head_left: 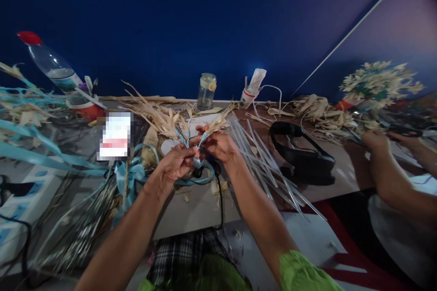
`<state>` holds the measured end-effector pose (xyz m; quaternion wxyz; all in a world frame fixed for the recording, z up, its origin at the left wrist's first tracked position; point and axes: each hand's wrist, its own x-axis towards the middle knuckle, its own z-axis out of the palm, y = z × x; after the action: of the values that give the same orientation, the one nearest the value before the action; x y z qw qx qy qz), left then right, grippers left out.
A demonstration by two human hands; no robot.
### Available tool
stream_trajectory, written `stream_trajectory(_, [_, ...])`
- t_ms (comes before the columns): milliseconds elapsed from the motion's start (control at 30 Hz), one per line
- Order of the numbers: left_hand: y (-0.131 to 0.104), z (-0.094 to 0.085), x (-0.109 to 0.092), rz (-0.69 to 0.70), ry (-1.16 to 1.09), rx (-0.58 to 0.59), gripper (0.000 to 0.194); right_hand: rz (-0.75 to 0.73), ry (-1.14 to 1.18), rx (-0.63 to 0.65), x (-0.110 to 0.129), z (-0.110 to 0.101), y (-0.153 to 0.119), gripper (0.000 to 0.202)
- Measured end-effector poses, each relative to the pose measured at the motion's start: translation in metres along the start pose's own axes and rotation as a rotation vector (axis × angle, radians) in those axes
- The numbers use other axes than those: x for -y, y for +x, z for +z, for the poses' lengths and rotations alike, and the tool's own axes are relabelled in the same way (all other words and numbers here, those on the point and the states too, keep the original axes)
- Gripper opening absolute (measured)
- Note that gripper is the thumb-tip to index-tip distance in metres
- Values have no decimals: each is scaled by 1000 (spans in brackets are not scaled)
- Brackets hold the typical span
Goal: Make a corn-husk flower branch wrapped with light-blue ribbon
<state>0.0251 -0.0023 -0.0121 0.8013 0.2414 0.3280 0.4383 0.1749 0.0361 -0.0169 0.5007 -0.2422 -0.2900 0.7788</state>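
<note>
At the middle of the table my left hand [177, 163] is closed in a pinch on the light blue ribbon [197, 163] and the wrapped stems of dried husk flowers [171, 122]. Close beside it, my right hand [220, 145] has its fingers closed around the blue-wrapped base of another dried husk flower [216, 123], which points up and right. The fingertips of both hands nearly meet. A loop of ribbon hangs below them. Fingers partly hide the stems, so the exact wrapping cannot be made out.
Clear plastic tubes [273, 170] and a black headset [302, 152] lie to the right. On the left are a ribbon bow [131, 175], thin wires [87, 223] and a power strip [32, 200]. A glass jar [206, 92] stands behind. A co-worker's hands [377, 143] work at far right.
</note>
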Motion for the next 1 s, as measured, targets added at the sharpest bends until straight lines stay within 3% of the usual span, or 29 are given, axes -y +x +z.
stream_trajectory(233, [6,-2,6,90,-41,-90,30,-36,-31,-139,-3,0,4,14])
stream_trajectory(367, [7,-5,6,109,-50,-72,33,-47,-61,-172,-4,2,2,11])
stream_trajectory(533, [6,-2,2,156,-23,-102,35,70,-16,-193,0,7,-2,5])
stream_trajectory(600, [5,0,2,198,16,-139,37,109,-35,-236,-1,9,-1,14])
stream_trajectory(800, [7,-2,5,220,117,-126,40,-118,-308,-342,-10,11,3,30])
stream_trajectory(900, [7,-1,5,192,119,-123,41,-123,-380,-386,-10,9,3,31])
stream_trajectory(1000, [5,3,6,223,129,-115,22,-102,-465,-374,-8,8,1,33])
